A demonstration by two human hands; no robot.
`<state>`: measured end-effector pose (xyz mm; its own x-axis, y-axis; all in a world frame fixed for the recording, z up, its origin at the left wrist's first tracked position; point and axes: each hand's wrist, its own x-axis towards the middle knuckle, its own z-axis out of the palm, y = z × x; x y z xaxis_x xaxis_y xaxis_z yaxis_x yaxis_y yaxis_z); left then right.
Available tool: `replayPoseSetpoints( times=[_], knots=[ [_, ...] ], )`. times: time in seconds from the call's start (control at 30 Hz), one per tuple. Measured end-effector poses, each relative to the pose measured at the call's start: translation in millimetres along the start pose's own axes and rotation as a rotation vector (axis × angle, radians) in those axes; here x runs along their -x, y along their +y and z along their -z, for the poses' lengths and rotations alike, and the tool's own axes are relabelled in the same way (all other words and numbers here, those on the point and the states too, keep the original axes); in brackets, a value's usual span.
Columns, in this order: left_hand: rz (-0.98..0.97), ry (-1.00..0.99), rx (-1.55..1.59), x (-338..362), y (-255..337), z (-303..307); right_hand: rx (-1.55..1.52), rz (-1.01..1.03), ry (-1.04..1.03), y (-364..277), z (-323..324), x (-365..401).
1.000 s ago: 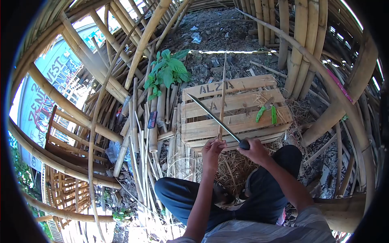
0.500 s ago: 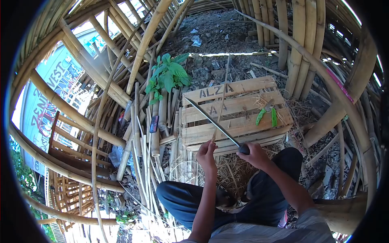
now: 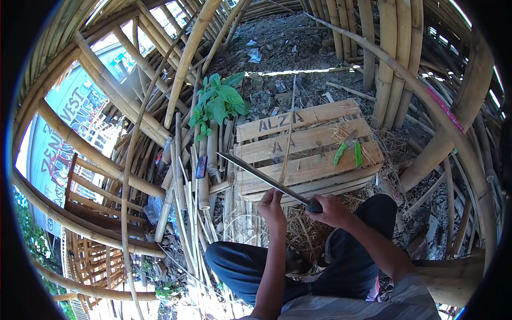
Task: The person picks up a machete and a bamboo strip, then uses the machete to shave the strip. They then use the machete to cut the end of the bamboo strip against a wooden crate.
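Crate clock: the wooden crate [image 3: 320,161] is the centre, with 12 pointing away from the person.
Left hand [image 3: 273,210]: at 7 o'clock, thumb and fingers pinched together on the near end of the thin strip [image 3: 289,136].
Strip: runs from that pinch towards 12, over the crate.
Right hand [image 3: 330,212]: at 5 o'clock, fingers wrapped round the handle of the knife [image 3: 250,170].
Knife: blade points towards 10, crossing the strip just beside the left fingertips; contact I cannot tell.
Green-handled tool [image 3: 358,154]: on the crate, towards 3.
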<state>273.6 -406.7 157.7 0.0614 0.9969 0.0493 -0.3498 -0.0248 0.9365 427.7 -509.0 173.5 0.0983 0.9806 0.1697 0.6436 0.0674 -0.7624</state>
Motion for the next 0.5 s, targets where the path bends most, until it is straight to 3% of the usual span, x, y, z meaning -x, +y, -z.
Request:
replayPoseSetpoints(
  times=[0.5],
  knots=[
    [-0.007,0.014,-0.12,6.8,2.3,-3.2,0.218,-0.048,0.022,1.2,-0.4,-1.6]
  ],
)
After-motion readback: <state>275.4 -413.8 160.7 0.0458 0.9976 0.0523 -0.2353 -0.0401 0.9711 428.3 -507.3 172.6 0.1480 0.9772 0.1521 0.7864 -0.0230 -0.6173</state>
